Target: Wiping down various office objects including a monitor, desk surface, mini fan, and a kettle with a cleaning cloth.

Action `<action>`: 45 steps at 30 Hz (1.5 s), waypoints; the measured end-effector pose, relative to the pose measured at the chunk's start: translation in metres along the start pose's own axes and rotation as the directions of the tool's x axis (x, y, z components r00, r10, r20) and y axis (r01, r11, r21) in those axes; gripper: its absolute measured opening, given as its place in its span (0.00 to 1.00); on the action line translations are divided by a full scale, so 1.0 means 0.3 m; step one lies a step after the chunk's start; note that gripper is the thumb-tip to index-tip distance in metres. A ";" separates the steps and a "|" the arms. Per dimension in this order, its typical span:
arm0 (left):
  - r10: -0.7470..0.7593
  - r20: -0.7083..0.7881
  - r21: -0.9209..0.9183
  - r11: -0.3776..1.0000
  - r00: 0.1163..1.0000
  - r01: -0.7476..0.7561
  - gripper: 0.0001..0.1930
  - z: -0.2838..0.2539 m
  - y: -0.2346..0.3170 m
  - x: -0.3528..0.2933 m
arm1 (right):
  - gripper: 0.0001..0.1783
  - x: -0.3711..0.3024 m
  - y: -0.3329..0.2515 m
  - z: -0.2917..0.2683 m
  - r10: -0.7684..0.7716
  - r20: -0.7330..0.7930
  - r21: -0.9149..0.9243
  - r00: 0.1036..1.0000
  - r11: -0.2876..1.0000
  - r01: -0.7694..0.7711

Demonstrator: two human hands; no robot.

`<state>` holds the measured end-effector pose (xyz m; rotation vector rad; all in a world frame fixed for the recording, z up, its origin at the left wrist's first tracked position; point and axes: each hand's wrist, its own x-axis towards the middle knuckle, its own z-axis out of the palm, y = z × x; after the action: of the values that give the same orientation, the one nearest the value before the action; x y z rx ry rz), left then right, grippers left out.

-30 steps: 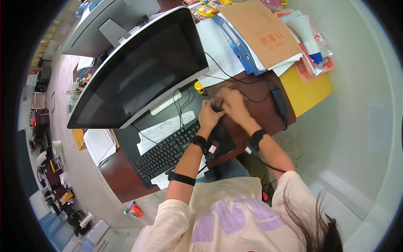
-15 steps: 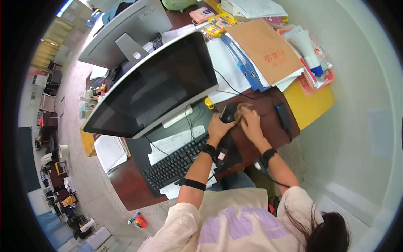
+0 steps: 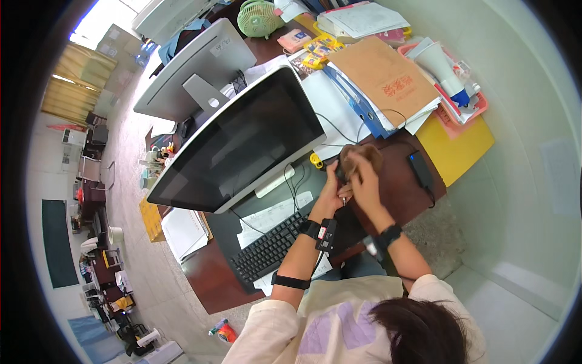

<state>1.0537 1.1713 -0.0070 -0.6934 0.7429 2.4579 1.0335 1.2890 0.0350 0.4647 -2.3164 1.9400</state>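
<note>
Over the desk's right part, my left hand [image 3: 330,193] is closed around a black computer mouse [image 3: 340,174], mostly hidden between the two hands. My right hand [image 3: 364,182] grips a bunched brown cloth [image 3: 367,156] against the mouse; its fingers are slightly blurred. A thin black cable loops up behind the cloth onto the blue binder [image 3: 365,115]. A small shiny tip shows below the left fingers, too small to name. Black straps sit on both wrists. Left of my hands lies a black keyboard [image 3: 267,250] on a dark mat.
A large monitor [image 3: 242,139] stands behind the keyboard, with a yellow tape measure [image 3: 316,160] near its base. A black box with a blue light [image 3: 420,171] lies at the right. Farther back are a brown envelope [image 3: 388,79], a pink basket [image 3: 479,109] and a green fan [image 3: 259,18].
The brown cloth has spread over the mouse, which is now more covered and turned between my hands. The head view has shifted, so the desk appears lower and farther right.
</note>
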 end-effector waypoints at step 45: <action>0.651 -0.247 0.893 0.441 0.718 -0.093 0.21 -0.178 0.203 -0.268 | 0.23 -0.042 0.357 0.035 -0.033 0.352 -0.627 0.935 0.734 0.262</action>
<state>1.0976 1.0704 0.0235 -0.8967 2.3904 1.7592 1.0164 1.2970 -0.0717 0.8897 -2.8333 0.8800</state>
